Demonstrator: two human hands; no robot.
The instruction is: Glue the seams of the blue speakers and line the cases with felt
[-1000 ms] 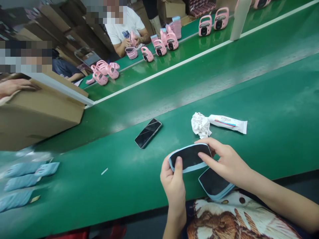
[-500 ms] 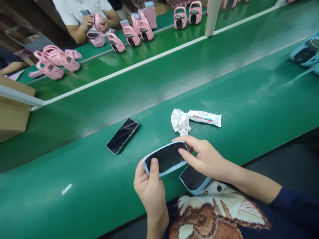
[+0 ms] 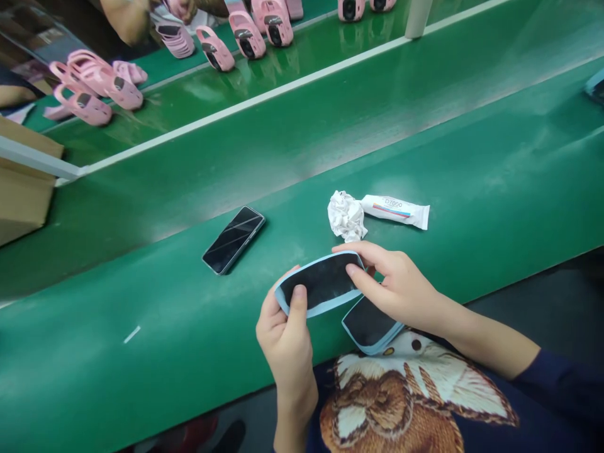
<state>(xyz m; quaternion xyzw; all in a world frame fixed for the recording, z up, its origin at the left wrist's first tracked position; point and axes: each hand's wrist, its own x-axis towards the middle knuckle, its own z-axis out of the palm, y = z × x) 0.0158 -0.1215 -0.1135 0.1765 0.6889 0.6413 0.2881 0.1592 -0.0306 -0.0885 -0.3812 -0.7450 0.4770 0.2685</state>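
From my station I read the left hand [image 3: 287, 343] and right hand [image 3: 401, 283] both on a flat black panel with a pale blue rim [image 3: 321, 281], held up over the green worktop [image 3: 141, 283] near its front edge. The fingers are closed on it, not apart: the left thumb [image 3: 298, 302] presses the black face, the other left fingers are tucked behind, and the right fingers [image 3: 358, 270] lie across the upper rim. A second matching panel [image 3: 369, 325] sits just below the right hand, over the near edge, above a printed shirt [image 3: 391, 402]. As far as I can judge, one panel is being handled and the other waits. A white tube marked D7000 [image 3: 395, 211] lies apart, touching a crumpled tissue [image 3: 346, 216] just beyond the hands. A phone [image 3: 233, 240] lies to the left across a stretch of green, so my tight side is the near edge
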